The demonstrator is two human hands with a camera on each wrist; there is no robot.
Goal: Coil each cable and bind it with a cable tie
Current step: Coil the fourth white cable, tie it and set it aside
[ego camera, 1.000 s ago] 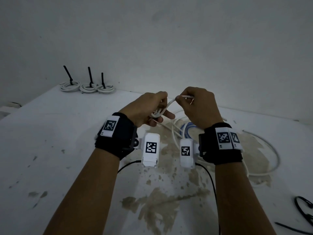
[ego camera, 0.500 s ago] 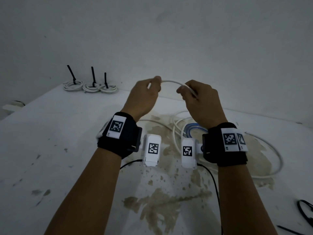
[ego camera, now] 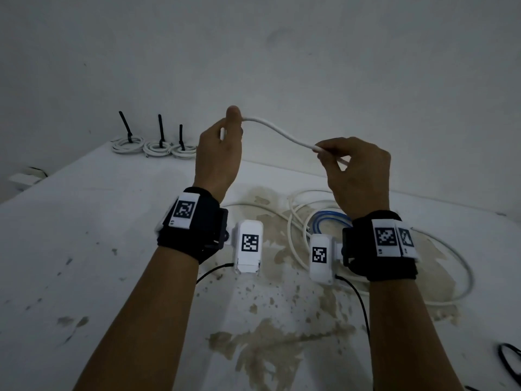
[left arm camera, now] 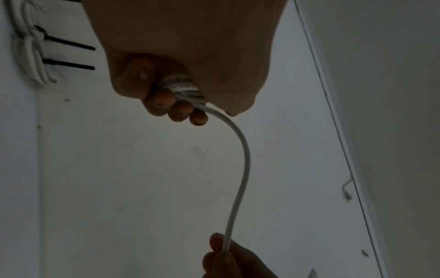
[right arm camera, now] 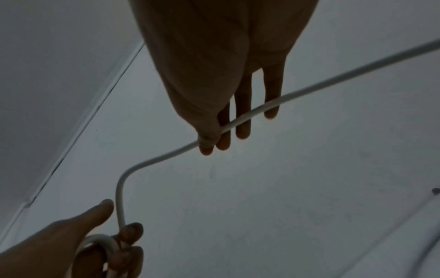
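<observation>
The left hand [ego camera: 218,153] grips the small started coil of white cable [ego camera: 277,131] above the worktop [ego camera: 84,249], anchoring it, while the right hand [ego camera: 356,170] pinches the free run between thumb and fingers [right arm camera: 223,139] (probably to feed the next loop).

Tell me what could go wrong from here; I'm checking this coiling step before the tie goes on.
1. The left hand grips only a small bunch of loops; easing the fingers could let the springy white cable unwind.
2. The right hand merely pinches the cable, so a tug may slip it.
3. The slack trails into loose cables on the table and could snag the blue cable.
</observation>
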